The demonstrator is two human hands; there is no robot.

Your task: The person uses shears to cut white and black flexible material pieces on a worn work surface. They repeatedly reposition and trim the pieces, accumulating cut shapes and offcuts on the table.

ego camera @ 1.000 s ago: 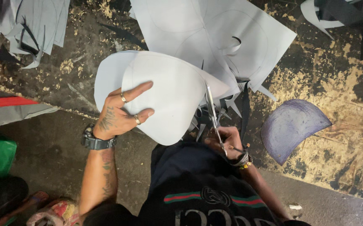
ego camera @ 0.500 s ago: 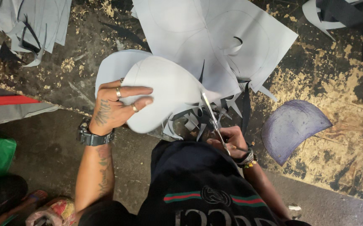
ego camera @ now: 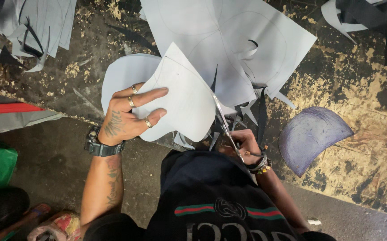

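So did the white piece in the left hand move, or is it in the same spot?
Yes. The white piece has turned in the left hand: a corner now points up over the big sheet, while the purple piece lies where it was.

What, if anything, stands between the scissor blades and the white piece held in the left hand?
Nothing visible does. The scissors in the right hand already meet the right edge of the white piece, which the left hand grips from its other side. Offcut scraps lie beneath, not between.

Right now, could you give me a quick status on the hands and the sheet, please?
Left hand grips white sheet. Right hand works scissors, blades at sheet's right edge. Offcuts around the blades.
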